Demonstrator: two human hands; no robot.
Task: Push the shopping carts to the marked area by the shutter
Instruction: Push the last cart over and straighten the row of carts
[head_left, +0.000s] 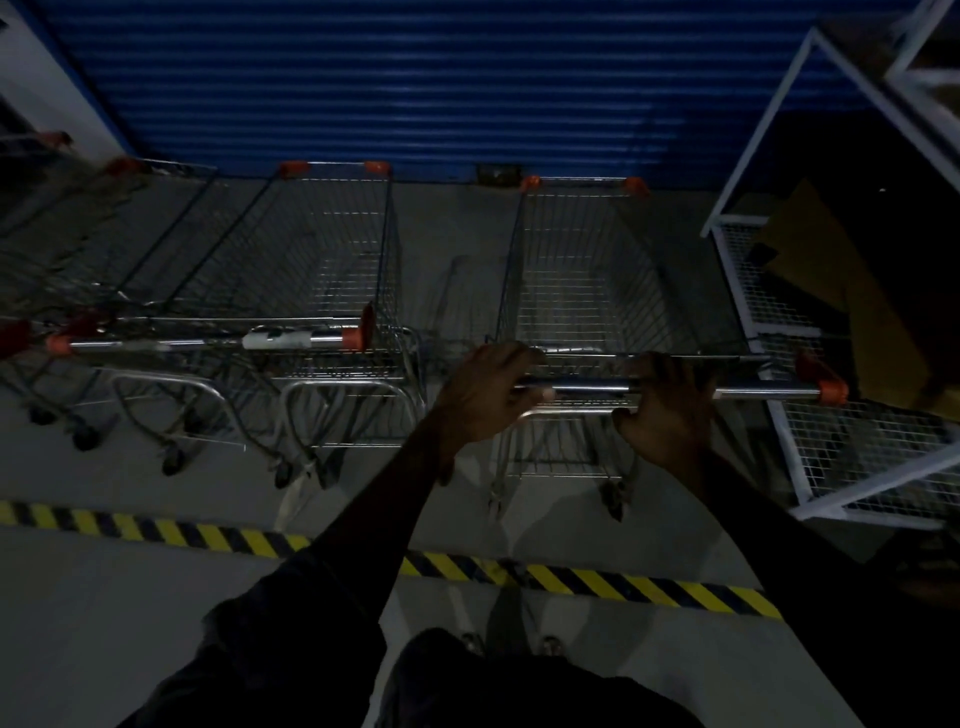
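Shopping cart (597, 270): held at the chrome handle bar (753, 391). The left hand (485, 397) is curled over the bar toward its left end and the right hand (667, 415) is wrapped round it near the middle, both gripping. The grip sits left of centre, so a push is judged likely to swing the nose right unless corrected. The bar is the proper hold: rigid, smooth metal, possibly slick, with orange end caps (834, 391). The basket is empty wire mesh on a steel frame. It is judged light for its bulk, stiff, free-rolling on its castors (615, 493), and prone to wander if a wheel drags. Position: wholly beyond the yellow-and-black hazard tape (208, 538), nose close to the foot of the blue roller shutter (415, 78); whether it touches cannot be told. To its left, apart by a strip of bare floor, stands a neighbouring cart (322, 260), and past that a row of further carts (104, 234), dim and blurred. To its right, a white mesh cage (841, 457) holding cardboard (831, 270) sits just beside the handle's right end cap; this is the tight side. Lighting is poor, and fine detail on the floor is not legible.
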